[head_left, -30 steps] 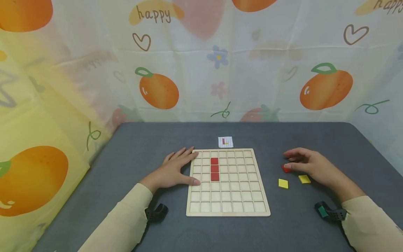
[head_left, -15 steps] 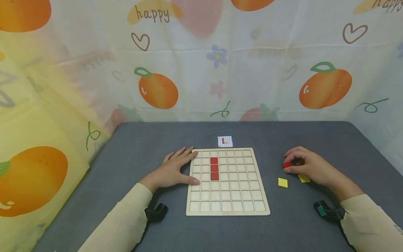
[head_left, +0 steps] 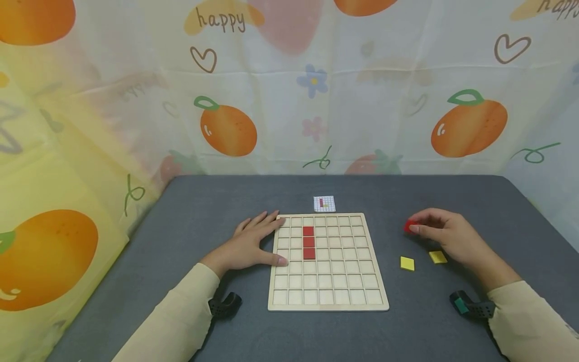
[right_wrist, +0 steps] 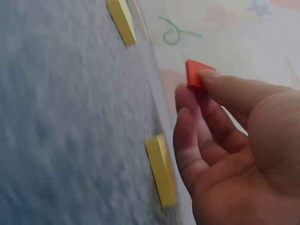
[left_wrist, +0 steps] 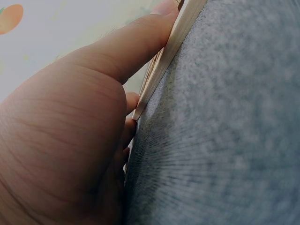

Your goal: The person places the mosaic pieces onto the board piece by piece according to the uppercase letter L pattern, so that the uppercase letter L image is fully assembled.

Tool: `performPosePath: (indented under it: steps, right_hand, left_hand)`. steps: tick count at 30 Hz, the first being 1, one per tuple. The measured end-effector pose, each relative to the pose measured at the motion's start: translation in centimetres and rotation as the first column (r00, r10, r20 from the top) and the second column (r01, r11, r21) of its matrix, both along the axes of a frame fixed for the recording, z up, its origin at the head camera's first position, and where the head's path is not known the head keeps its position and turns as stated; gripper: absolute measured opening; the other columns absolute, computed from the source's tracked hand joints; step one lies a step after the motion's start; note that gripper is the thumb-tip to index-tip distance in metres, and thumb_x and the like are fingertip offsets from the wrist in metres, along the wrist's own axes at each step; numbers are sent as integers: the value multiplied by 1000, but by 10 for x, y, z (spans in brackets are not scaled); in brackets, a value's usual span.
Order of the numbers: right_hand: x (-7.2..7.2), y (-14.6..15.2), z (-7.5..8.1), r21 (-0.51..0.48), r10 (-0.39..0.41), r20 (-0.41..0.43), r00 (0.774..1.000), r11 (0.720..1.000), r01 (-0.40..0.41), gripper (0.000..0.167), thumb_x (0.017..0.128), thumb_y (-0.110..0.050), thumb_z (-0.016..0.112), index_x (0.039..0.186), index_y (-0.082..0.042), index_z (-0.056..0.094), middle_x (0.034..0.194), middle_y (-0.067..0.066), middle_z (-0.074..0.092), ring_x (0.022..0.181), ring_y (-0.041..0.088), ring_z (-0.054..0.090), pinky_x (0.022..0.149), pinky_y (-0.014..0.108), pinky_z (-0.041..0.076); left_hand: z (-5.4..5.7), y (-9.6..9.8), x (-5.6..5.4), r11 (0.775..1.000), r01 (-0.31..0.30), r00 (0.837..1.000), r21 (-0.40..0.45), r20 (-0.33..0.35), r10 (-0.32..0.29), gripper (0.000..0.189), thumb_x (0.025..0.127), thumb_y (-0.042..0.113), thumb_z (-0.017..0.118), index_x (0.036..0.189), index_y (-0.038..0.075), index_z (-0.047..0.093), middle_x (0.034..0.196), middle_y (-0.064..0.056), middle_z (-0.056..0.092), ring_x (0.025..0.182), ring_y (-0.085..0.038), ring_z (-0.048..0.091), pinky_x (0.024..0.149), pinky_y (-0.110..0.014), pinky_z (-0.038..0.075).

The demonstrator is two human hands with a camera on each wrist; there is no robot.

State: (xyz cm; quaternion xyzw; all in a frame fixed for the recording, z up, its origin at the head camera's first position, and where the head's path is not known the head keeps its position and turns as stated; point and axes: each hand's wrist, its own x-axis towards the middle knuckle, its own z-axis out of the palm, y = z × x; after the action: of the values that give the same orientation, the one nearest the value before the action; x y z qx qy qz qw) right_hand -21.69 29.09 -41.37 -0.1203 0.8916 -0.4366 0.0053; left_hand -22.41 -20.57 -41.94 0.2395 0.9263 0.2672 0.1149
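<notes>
A wooden grid board (head_left: 327,307) lies on the dark table, with three red square tiles (head_left: 308,242) stacked in one column of its cells. My left hand (head_left: 246,245) rests on the board's left edge, fingers spread and straight, thumb over the rim. Off to the right of the board, my right hand (head_left: 450,234) pinches a red square tile (head_left: 409,227) between thumb and fingers. In the right wrist view that tile (right_wrist: 193,75) shows raised above the table. Two yellow square tiles (head_left: 407,263) lie on the table just below the right hand.
Behind the board lies a small printed card (head_left: 324,203) with a grid and coloured cells. The grey table (head_left: 226,337) ends at a fruit-patterned cloth (head_left: 280,100) at the back. Dark straps (head_left: 224,305) sit at both wrists.
My right thumb and fingers have closed on the red tile and lifted it off the table. The left hand and the board have stayed put.
</notes>
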Motion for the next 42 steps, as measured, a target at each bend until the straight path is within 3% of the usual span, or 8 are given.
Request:
performPosePath:
  steps: [9, 17, 25, 34, 42]
  right_hand:
    - [5, -25, 6, -151, 52, 15, 999, 987, -49, 27, 106, -15, 77, 127, 1, 73, 112, 12, 76, 96, 18, 72, 81, 28, 60]
    - [13, -50, 7, -196, 128, 13, 992, 973, -123, 19, 105, -13, 77, 120, -1, 75, 111, 11, 77, 97, 24, 73, 82, 32, 61]
    - [23, -77, 8, -290, 213, 37, 976, 937, -194, 18, 103, -5, 77, 120, 2, 75, 107, 13, 76, 95, 27, 74, 82, 33, 61]
    - [32, -111, 3, -272, 259, 67, 964, 934, -232, 13, 101, -10, 81, 112, -5, 77, 101, 8, 76, 88, 29, 71, 76, 32, 57]
    - [36, -148, -3, -301, 346, 47, 937, 899, -317, 7, 100, -10, 81, 106, -7, 78, 99, 5, 76, 86, 26, 70, 76, 30, 56]
  left_hand:
    - [-2, -1, -2, 1000, -2, 1000, -25, 7, 2, 119, 83, 79, 80, 176, 26, 27, 181, 3, 12, 166, -25, -1, 126, -60, -5]
    - [0, 0, 0, 1000, 3, 1000, -10, 4, -3, 116, 85, 74, 81, 175, 25, 28, 181, 2, 13, 166, -27, 1, 126, -62, -5]
    - [1, 0, 1, 1000, 1, 1000, -7, -1, -1, 115, 85, 74, 81, 175, 24, 29, 181, 2, 14, 166, -28, 2, 126, -62, -5]
    - [0, 0, 0, 1000, 1, 1000, -8, 6, -1, 116, 86, 74, 82, 175, 25, 28, 181, 3, 13, 166, -27, 0, 126, -60, -6]
    - [1, 0, 1, 1000, 3, 1000, 1, 8, -3, 115, 86, 72, 83, 175, 24, 29, 181, 2, 13, 166, -28, 0, 126, -61, -6]
